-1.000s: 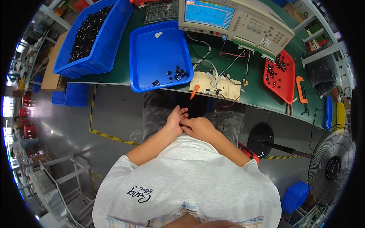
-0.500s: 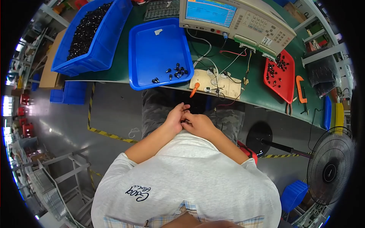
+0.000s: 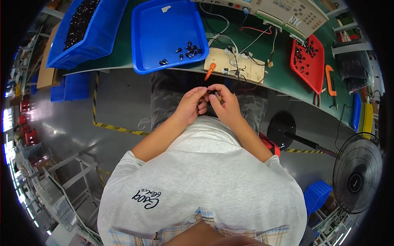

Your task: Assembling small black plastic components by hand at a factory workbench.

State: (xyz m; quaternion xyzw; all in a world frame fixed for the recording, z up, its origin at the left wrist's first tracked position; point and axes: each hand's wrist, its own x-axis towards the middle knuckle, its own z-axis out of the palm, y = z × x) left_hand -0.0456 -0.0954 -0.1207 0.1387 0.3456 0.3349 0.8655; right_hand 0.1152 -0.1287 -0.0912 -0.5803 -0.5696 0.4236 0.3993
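My left hand and my right hand meet in front of my waist, below the table's edge. A small black part shows at the fingers of my right hand, which are closed around it. The fingertips of my left hand are pinched together right beside it; what they hold, if anything, is hidden. Nearest to the hands on the table is a wooden board with wires and small fixtures, and an orange-handled thing sticks out over its front edge.
To the left, a blue tray carries several small black parts, and a deep blue bin is heaped with more. A beige test instrument stands behind the board. Rightward are a red tray of black parts and a standing fan.
Both hands have risen toward the table edge, and their fingers have come up into a pinch with the black part showing. The view has shifted, so the table sits higher in it.
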